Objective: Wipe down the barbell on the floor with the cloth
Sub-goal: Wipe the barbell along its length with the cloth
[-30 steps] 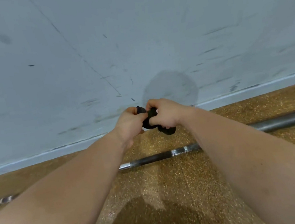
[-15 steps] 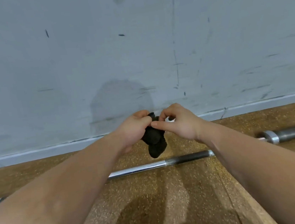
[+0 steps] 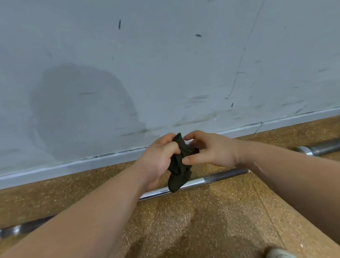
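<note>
- Cloth [image 3: 180, 170] sits bunched between both hands. The left hand [image 3: 158, 162] has its fingers curled tight round the upper part, with no open palm showing.
- The right hand [image 3: 212, 153] takes a narrower hold, thumb pressed to the cloth's side and fingers arched over its top edge. I read that as a pinch, though the far-side fingertips are hidden from me.
- The cloth's loose lower end hangs across the line of the barbell [image 3: 224, 175]. From my one view I cannot tell whether it touches the steel or hangs above it.
- The barbell lies on the speckled brown floor [image 3: 197, 222], running along near the base of the grey wall [image 3: 157, 66]. Its shaft passes beneath both forearms, and the thicker sleeve [image 3: 338, 143] is off to the right.
- Step in hand, as I judge it: gathering the cloth into a usable pad. I see no wiping contact on the bar yet.
- The next move calls for lowering the hands, wrapping the cloth round the shaft and running it lengthwise with steady pressure. One hand would probably be enough.
- A white shoe [image 3: 279, 257] shows at the bottom edge, well apart from the bar.
</note>
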